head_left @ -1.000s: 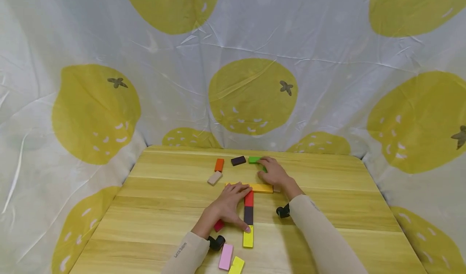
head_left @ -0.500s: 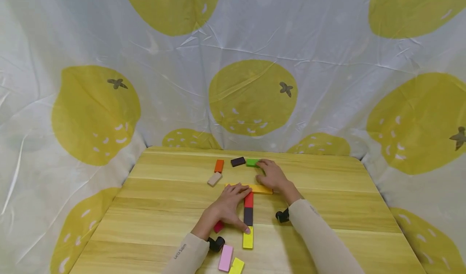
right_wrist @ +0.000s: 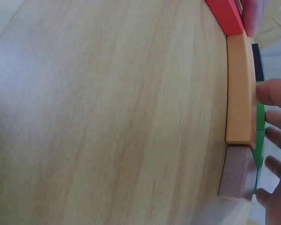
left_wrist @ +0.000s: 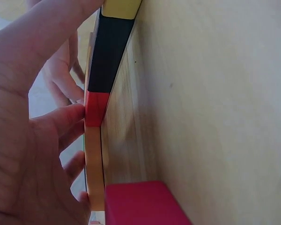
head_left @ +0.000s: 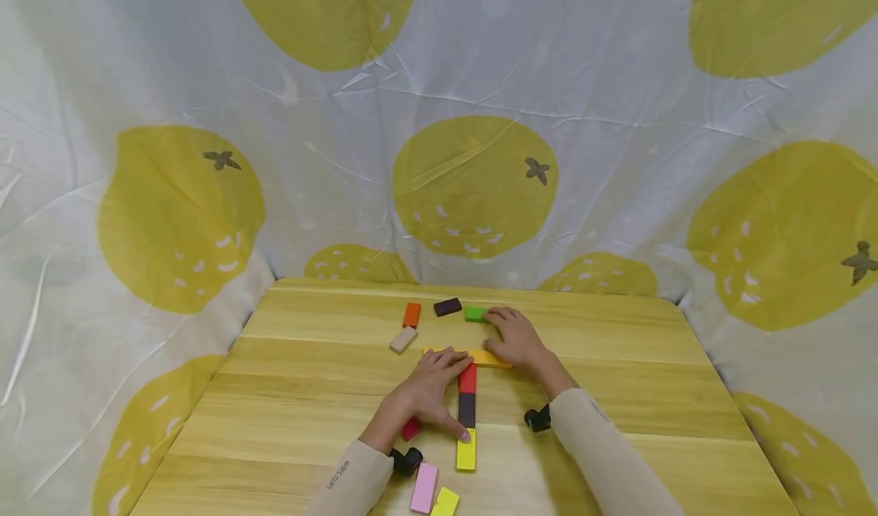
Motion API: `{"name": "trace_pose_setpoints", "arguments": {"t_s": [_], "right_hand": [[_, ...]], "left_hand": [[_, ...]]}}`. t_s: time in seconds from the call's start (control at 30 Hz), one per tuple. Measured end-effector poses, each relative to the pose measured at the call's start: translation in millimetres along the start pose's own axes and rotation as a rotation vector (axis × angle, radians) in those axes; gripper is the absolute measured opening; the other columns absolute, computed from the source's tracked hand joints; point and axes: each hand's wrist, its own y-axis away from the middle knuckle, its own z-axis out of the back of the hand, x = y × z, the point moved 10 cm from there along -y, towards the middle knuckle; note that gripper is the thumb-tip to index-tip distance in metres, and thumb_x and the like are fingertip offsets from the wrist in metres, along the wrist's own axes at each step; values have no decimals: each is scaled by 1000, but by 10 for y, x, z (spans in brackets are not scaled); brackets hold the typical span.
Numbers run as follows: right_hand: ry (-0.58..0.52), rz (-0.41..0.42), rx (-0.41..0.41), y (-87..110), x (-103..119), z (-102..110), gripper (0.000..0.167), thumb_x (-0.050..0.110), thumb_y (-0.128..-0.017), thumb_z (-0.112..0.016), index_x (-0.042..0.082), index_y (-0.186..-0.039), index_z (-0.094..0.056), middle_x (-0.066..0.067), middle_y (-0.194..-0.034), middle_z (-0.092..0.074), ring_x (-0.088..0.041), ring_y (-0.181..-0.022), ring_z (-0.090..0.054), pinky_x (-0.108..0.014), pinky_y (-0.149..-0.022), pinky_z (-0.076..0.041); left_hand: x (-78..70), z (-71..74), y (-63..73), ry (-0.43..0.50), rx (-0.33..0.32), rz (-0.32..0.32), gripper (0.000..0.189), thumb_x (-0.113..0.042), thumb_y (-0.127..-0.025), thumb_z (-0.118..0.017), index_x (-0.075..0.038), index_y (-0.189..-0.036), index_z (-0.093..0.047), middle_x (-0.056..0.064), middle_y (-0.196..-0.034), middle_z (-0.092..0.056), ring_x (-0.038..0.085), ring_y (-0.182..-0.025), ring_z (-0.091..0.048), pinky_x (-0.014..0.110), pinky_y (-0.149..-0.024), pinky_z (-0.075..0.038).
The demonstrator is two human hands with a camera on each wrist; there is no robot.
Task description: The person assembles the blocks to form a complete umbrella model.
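My left hand (head_left: 428,390) is spread beside a line of blocks. Its thumb rests on the yellow block (head_left: 466,455), and its fingers touch the orange bar (head_left: 492,360) near the red block (head_left: 467,379). A black block (head_left: 466,410) lies between red and yellow. My right hand (head_left: 519,341) curls over the right end of a green block (head_left: 475,314), beyond the orange bar. In the right wrist view, green blocks (right_wrist: 259,140) show between its thumb and fingers, behind the orange bar and a brownish block (right_wrist: 236,172). That hand hides part of the green.
Orange (head_left: 411,315), beige (head_left: 403,340) and black (head_left: 447,307) blocks lie toward the far edge of the wooden table (head_left: 309,394). A dark red block (head_left: 411,428) sits under my left wrist. Pink (head_left: 424,488) and yellow (head_left: 445,502) blocks lie nearest me.
My right hand and the green block have shifted slightly toward me, nearer the orange bar. The left hand stays in place on the line of blocks.
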Motion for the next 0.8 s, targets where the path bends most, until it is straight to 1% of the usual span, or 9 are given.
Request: {"name": "trace_pose_setpoints", "arguments": {"t_s": [0.13, 0.37, 0.53, 0.8], "right_hand": [[-4, -2, -12, 35, 10, 24, 55, 27, -98, -62, 6, -148, -55, -17, -156, -48, -43, -147, -38, -64, -120, -30], [-4, -29, -2, 57, -26, 5, 56, 29, -98, -62, 8, -149, -54, -15, -157, -46, -41, -149, -36, -63, -121, -30], [-41, -35, -9, 72, -49, 7, 57, 30, -98, -63, 8, -149, -53, -15, -158, -44, -42, -149, -35, -66, -119, -32], [-58, -43, -3, 118, -84, 0, 57, 30, -99, -63, 9, -151, -52, -12, -160, -44, -40, -149, -35, -62, -119, -34]], "left_hand": [[0, -4, 7, -2, 6, 5, 134, -82, -56, -83, -26, -165, -27, -5, -169, -26, 28, -160, -18, 57, -129, -13], [9, -12, -7, -10, -4, -2, 135, -84, -56, -81, -26, -165, -27, -6, -168, -27, 27, -159, -19, 55, -130, -14], [16, -21, -13, -2, 2, 4, 135, -84, -56, -81, -26, -165, -27, -6, -169, -26, 27, -159, -19, 56, -130, -14], [7, -18, 6, 4, 9, 12, 134, -83, -57, -81, -26, -165, -26, -6, -169, -25, 27, -160, -17, 56, -130, -12]]}}
